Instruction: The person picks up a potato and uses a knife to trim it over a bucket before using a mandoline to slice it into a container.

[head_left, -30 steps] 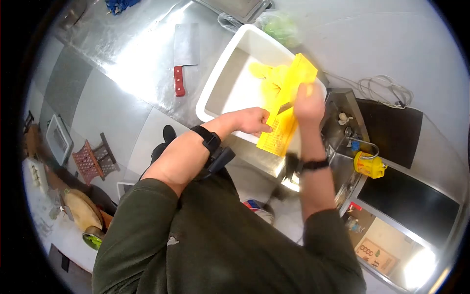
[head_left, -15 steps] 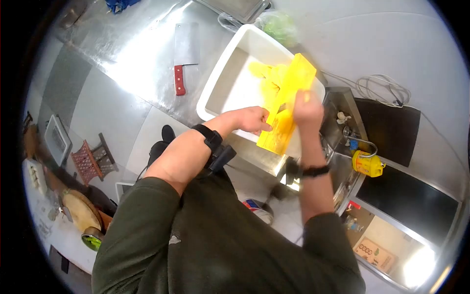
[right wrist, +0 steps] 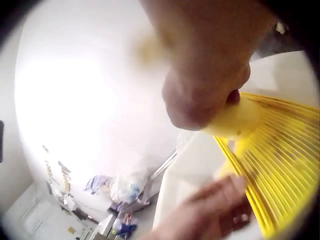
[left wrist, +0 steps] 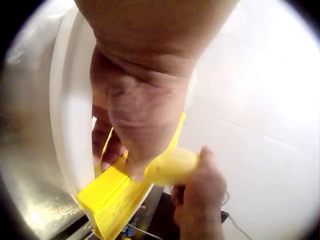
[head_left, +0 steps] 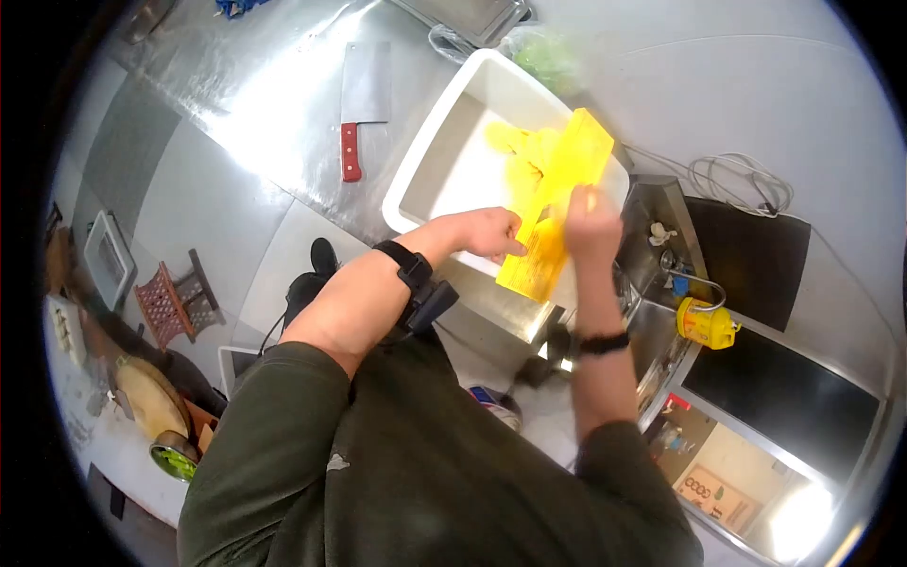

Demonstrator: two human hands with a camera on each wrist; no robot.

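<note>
A long yellow slicer (head_left: 578,156) lies slantwise over a white basin (head_left: 430,142), with ridges along its board in the right wrist view. My left hand (head_left: 489,233) grips its near part by the edge, thumb on top and fingers beneath in the left wrist view. A peeled, pale yellow potato (left wrist: 172,167) is in my right hand (head_left: 593,227), fingers curled round it. In the right wrist view the potato (right wrist: 235,120) is against the ridged face, blurred. Several yellow pieces (head_left: 515,142) lie in the basin beneath the slicer.
A cleaver (head_left: 367,90) with a red handle lies on the metal counter, left of the basin. To the right is a sink with a tap (head_left: 704,288) and a yellow bottle (head_left: 707,323). A bag of greens (head_left: 548,59) sits behind the basin. A cable (head_left: 746,180) lies coiled near the wall.
My right hand has moved a little toward me along the slicer with the potato. The left hand keeps its grip in place, and the view has shifted slightly.
</note>
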